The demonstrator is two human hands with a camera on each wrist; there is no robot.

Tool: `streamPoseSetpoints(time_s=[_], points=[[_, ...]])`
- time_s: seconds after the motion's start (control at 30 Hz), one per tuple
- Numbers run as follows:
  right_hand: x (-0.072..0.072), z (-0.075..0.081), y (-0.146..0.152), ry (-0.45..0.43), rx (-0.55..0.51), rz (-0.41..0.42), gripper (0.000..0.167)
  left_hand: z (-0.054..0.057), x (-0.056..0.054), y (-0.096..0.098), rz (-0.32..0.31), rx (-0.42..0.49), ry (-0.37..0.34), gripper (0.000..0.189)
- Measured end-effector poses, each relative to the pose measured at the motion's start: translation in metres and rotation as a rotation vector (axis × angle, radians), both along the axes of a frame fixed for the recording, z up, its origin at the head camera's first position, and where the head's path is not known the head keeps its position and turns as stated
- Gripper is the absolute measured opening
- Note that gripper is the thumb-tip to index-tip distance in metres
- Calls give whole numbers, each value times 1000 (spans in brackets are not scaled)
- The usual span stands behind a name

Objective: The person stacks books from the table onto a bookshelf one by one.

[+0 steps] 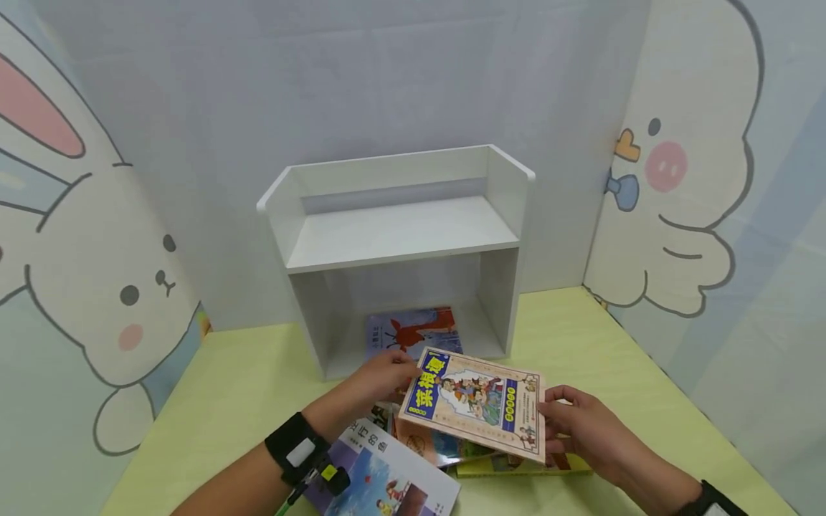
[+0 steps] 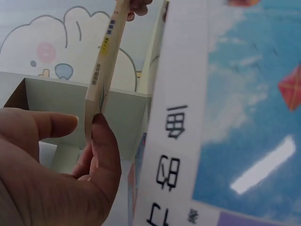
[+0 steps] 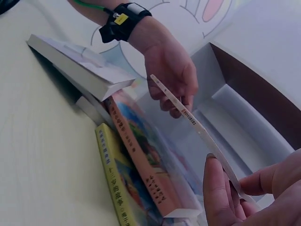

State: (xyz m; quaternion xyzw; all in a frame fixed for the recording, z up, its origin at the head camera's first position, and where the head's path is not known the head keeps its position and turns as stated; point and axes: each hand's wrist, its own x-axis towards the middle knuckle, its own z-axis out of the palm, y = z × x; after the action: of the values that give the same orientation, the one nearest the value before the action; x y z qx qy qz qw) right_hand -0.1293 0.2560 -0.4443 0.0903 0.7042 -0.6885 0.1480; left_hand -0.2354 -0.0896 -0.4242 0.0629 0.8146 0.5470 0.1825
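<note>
Both hands hold a beige book (image 1: 477, 401) with a blue-and-yellow title panel, raised over a pile of books in front of the shelf. At its left end is my left hand (image 1: 377, 383); the left wrist view shows the index finger (image 2: 104, 141) against one cover and the thumb a little off the other. My right hand (image 1: 584, 426) pinches the right edge between thumb and fingers (image 3: 217, 188). The book appears nearly edge-on in both wrist views. Beneath it, partly hidden, lie an orange-spined book (image 3: 146, 165) and a yellow book (image 3: 113, 174).
A white two-tier shelf (image 1: 400, 229) stands behind the hands. In its lower compartment a blue book (image 1: 416, 328) with a red animal lies flat. A thick white-and-purple book (image 1: 387, 466) rests on the pile under my left forearm. Cartoon-printed curtains surround the pale yellow table (image 1: 239, 387).
</note>
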Motion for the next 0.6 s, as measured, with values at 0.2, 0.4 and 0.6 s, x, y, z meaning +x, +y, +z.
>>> streamPoseSetpoints(time_s=[0.2, 0.4, 0.6], points=[[-9, 37, -4, 88, 3, 33, 35, 26, 11, -22, -40, 184, 8, 33], [-23, 90, -11, 243, 6, 78, 38, 77, 19, -44, -77, 300, 50, 29], [-42, 133, -21, 335, 37, 119, 44, 122, 18, -63, -69, 338, 106, 25]])
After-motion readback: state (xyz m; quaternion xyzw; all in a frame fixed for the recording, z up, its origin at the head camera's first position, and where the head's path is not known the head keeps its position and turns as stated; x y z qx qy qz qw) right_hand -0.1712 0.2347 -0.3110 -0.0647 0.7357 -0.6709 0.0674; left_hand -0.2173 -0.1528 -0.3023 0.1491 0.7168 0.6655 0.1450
